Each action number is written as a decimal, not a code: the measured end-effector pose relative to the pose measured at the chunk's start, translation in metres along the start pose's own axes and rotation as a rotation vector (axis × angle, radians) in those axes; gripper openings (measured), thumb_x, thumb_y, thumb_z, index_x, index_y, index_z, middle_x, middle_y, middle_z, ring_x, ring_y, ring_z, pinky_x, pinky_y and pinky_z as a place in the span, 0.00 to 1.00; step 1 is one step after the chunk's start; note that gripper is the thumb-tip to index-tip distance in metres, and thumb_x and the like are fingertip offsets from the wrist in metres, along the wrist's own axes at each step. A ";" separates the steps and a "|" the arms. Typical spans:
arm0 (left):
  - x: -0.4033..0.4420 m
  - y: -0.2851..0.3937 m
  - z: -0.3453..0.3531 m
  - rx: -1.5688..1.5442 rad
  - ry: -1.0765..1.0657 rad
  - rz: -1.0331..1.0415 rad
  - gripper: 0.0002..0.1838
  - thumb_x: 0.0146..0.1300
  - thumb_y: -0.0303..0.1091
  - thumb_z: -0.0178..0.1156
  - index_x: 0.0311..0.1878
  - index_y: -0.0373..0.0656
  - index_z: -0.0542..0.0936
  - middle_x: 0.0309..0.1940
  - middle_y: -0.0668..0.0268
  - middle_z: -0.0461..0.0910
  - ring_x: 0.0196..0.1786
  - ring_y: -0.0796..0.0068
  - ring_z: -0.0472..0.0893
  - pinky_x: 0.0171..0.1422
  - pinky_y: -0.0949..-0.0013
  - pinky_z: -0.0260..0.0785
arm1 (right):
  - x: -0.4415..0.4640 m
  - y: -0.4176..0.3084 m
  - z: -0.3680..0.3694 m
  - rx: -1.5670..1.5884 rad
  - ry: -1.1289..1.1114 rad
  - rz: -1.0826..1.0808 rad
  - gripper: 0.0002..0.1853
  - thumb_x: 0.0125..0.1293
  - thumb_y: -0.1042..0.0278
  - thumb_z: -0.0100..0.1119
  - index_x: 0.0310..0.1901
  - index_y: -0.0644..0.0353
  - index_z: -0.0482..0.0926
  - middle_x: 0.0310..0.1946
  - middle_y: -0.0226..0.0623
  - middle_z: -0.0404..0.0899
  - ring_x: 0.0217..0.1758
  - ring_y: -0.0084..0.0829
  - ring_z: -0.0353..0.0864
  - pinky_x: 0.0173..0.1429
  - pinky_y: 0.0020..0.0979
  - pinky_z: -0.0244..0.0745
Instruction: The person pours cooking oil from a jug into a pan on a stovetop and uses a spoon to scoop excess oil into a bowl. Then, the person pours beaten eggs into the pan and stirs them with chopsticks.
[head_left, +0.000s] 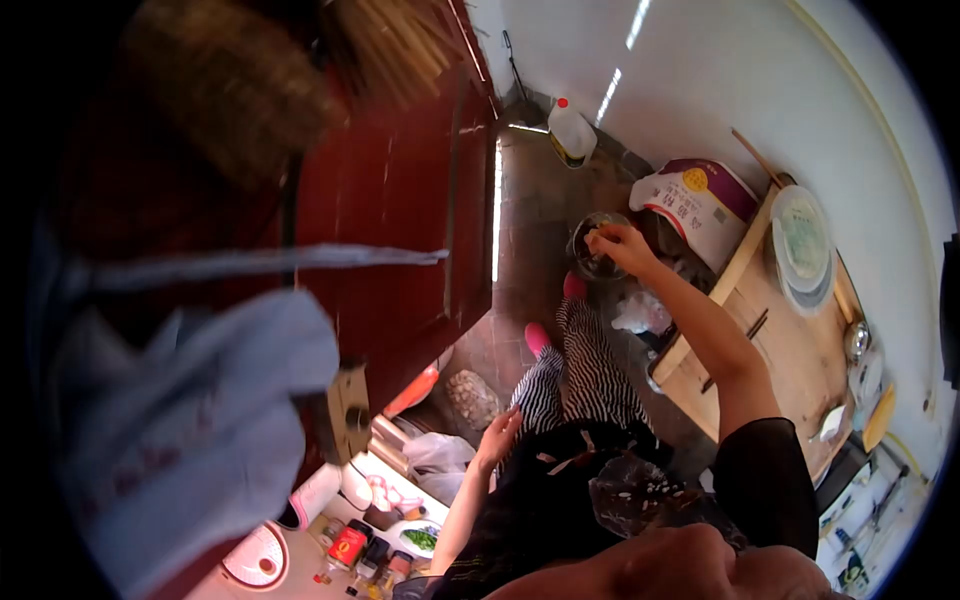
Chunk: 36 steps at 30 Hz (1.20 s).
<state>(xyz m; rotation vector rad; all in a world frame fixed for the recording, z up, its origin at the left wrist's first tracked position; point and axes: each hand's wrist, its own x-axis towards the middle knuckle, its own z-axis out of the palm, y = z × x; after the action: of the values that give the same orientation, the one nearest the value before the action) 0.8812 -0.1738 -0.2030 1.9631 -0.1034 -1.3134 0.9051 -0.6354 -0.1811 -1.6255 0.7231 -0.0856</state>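
Brown tiled floor, red door, white-and-purple sack by left edge of pale wooden surface, round dark container alongside, right hand bunched over it, grip unclear, left hand loosely spread

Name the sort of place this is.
Likely a kitchen: a red-labelled jar stands near chopped greens, and what look like chopsticks lie on a wooden worktop.

One head-worn camera looks forward and steeply down from above the wearer's torso. Its vignetted wide-angle field spans the red door at left to the pale wall at right. The torso lies close to the lens; the right hand is farther off, nearer field centre.
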 end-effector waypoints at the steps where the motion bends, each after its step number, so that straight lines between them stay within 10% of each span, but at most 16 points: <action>1: 0.009 0.012 -0.003 -0.006 -0.035 -0.074 0.23 0.67 0.44 0.52 0.57 0.38 0.74 0.51 0.52 0.77 0.57 0.64 0.74 0.63 0.68 0.62 | 0.022 0.016 -0.003 0.007 0.003 0.005 0.23 0.54 0.47 0.64 0.33 0.65 0.82 0.25 0.30 0.80 0.31 0.21 0.78 0.39 0.24 0.71; 7: 0.072 0.036 -0.003 0.452 0.123 0.161 0.19 0.62 0.33 0.51 0.56 0.38 0.75 0.44 0.52 0.80 0.48 0.69 0.79 0.53 0.67 0.68 | 0.128 0.077 -0.030 0.075 0.101 0.143 0.22 0.53 0.49 0.65 0.29 0.66 0.81 0.26 0.31 0.81 0.33 0.22 0.78 0.41 0.26 0.71; 11: 0.104 0.079 -0.001 0.187 0.106 -0.211 0.23 0.57 0.29 0.58 0.58 0.39 0.73 0.29 0.62 0.81 0.35 0.79 0.79 0.42 0.73 0.70 | 0.188 0.119 -0.046 0.174 0.132 0.257 0.20 0.53 0.52 0.65 0.28 0.66 0.81 0.27 0.33 0.81 0.33 0.21 0.78 0.40 0.25 0.70; 19: 0.138 0.095 0.023 -0.334 0.128 -0.411 0.27 0.60 0.32 0.61 0.63 0.40 0.67 0.37 0.64 0.81 0.36 0.81 0.79 0.40 0.77 0.72 | 0.279 0.205 -0.066 0.041 0.332 0.271 0.25 0.51 0.47 0.66 0.35 0.66 0.81 0.26 0.38 0.81 0.30 0.27 0.78 0.37 0.28 0.70; 27: 0.149 0.098 0.034 -0.219 0.080 -0.507 0.21 0.66 0.33 0.55 0.61 0.39 0.69 0.42 0.60 0.81 0.41 0.75 0.81 0.44 0.75 0.74 | 0.313 0.231 -0.088 -0.123 0.276 0.115 0.26 0.53 0.47 0.64 0.38 0.67 0.79 0.26 0.42 0.80 0.30 0.37 0.79 0.36 0.35 0.72; 31: 0.160 0.091 0.047 -0.372 0.095 -0.459 0.20 0.67 0.34 0.54 0.60 0.39 0.70 0.39 0.61 0.82 0.39 0.78 0.80 0.41 0.78 0.72 | 0.313 0.210 -0.099 -0.436 0.530 -0.106 0.21 0.53 0.58 0.67 0.43 0.65 0.78 0.39 0.47 0.77 0.46 0.45 0.75 0.51 0.37 0.70; 36: 0.169 0.115 0.052 -0.340 0.072 -0.481 0.20 0.68 0.34 0.53 0.61 0.39 0.69 0.40 0.62 0.81 0.41 0.76 0.80 0.46 0.75 0.73 | 0.306 0.225 -0.124 -0.786 0.481 0.175 0.24 0.52 0.66 0.66 0.51 0.58 0.71 0.44 0.45 0.71 0.52 0.47 0.70 0.57 0.43 0.69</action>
<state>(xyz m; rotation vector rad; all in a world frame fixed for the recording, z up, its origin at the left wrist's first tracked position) 0.9556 -0.3596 -0.2689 1.7930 0.6233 -1.4393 1.0035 -0.8968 -0.4674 -2.3085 1.3846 -0.0692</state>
